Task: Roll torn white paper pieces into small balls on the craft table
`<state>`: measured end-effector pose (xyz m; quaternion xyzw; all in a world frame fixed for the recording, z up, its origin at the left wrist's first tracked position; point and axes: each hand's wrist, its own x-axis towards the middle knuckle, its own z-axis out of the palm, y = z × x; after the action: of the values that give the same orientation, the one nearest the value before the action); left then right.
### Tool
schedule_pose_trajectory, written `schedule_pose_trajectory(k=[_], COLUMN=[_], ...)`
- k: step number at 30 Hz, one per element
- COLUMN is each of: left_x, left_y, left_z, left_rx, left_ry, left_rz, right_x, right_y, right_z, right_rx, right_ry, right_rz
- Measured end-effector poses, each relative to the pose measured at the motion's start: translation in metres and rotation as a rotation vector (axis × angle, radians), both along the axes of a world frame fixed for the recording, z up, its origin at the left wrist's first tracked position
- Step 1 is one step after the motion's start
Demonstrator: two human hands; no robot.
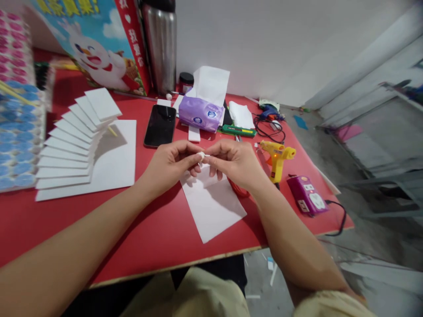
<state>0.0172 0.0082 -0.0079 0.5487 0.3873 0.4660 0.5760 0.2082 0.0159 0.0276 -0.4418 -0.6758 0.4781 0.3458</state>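
Note:
Above a white sheet of paper (214,211), my two hands meet fingertip to fingertip. My left hand (175,163) pinches a small white piece (202,156) between thumb and forefinger. From the other side, my right hand (233,160) closes thumb and forefinger on the same white piece, or on a thin part of it. Its exact kind is too small to make out, and my fingers cover much of it. Left of my hands, a curved staircase of white boards (71,143) stands on a white base board (115,163).
Behind my hands lie a black phone (160,125), a purple tissue pack (201,112) and a green cutter (238,130). To the right are a yellow glue gun (276,156) and a purple power socket (307,196). A steel flask (161,48) stands at the back.

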Motion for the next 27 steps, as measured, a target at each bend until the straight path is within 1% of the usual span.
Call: schedule_pose_trajectory(k=[3,8,13,17,20,23,25,27], left_x=[0.002,0.006,0.008,0.007,0.006,0.004,0.003,0.002], left_y=[0.0,-0.004,-0.005,-0.004,-0.004,-0.004,-0.004,-0.003], left_z=[0.0,0.008,0.01,0.007,0.005,0.004,0.004,0.003], left_rx=[-0.074,-0.125,-0.156,-0.125,-0.036,0.045,0.054,0.047], left_ry=[-0.029,-0.088,-0.122,-0.145,-0.053,0.052,0.059,0.049], left_rz=[0.032,0.108,0.121,0.07,0.007,0.022,0.043,0.031], right_x=[-0.004,-0.008,-0.009,-0.008,-0.007,-0.005,-0.003,0.0], right_y=[0.0,-0.005,-0.008,-0.006,-0.004,-0.002,-0.001,-0.001], right_z=[-0.005,-0.012,-0.011,-0.005,-0.001,0.0,0.001,0.003], right_rx=[0.009,0.155,0.189,0.123,0.047,-0.009,-0.019,0.006], right_ry=[0.026,-0.064,-0.129,-0.063,0.019,0.057,0.058,0.028], right_rz=[0.005,-0.057,-0.067,-0.078,-0.098,-0.081,-0.055,-0.036])
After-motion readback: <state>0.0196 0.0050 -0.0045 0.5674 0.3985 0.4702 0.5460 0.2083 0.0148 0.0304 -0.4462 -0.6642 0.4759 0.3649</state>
